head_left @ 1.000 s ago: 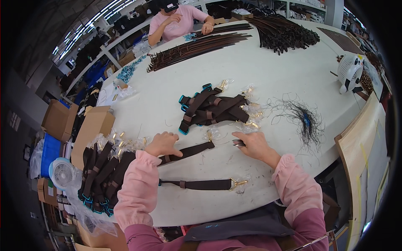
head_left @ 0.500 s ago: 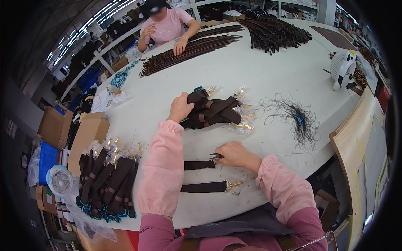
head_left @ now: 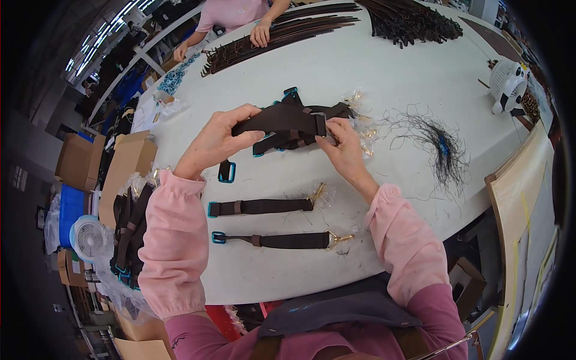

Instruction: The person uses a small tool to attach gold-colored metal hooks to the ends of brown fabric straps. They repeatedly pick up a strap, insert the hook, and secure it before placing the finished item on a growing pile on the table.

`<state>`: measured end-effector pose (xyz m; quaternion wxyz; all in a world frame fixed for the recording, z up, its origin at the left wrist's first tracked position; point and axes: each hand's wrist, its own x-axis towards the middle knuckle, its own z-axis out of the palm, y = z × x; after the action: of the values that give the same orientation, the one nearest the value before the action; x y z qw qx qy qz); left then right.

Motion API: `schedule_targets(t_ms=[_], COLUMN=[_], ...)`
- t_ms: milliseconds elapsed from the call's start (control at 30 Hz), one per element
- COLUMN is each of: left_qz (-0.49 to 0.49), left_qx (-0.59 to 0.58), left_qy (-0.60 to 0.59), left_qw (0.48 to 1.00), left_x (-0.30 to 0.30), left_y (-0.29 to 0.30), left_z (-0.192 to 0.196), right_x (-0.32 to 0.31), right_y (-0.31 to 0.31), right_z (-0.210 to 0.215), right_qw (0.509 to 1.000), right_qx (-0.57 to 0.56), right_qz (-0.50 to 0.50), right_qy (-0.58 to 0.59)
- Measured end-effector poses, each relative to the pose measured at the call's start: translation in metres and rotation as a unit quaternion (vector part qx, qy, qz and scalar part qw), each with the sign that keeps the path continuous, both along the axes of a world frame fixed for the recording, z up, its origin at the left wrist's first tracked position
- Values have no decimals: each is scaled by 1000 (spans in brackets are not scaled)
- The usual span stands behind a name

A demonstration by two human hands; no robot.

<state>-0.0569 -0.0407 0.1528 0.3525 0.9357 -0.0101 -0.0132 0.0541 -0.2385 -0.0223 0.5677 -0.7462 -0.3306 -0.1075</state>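
Note:
A dark brown strap is stretched between both hands, raised above the white table. My left hand pinches its left end, from which a blue-edged buckle hangs. My right hand grips the right end at a metal slider. Behind the strap lies a small pile of similar brown straps with gold clips in clear wrap. Two finished straps lie flat side by side on the table near me, each with a blue buckle on the left and a gold clip on the right.
A tangle of thin black threads lies at the right. Another person's hands rest on long dark strips across the table. A small white fan stands far right. Cardboard boxes and a bag of straps sit at my left.
My left hand took a strap from the pile and lifted it. My right hand left the straps near me and came up to grip the strap's other end.

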Motion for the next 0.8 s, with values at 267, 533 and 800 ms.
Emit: schedule_targets(t_ms=[267,533,800], left_qz=[-55,-79,-81], left_qx=[305,153,130], left_qy=[-1,-147,-10], left_qw=[951,974,988], left_x=[-39,-65,-53], left_y=[37,-26,-54], left_z=[-142,-164,-169], right_x=[-10,-56,-39], right_y=[-45,-60,-59], right_z=[-11,9,16], right_qw=[922,928,940], right_qx=[-321,-311,-316], right_qz=[23,193,128], right_qy=[-216,-70,-10])
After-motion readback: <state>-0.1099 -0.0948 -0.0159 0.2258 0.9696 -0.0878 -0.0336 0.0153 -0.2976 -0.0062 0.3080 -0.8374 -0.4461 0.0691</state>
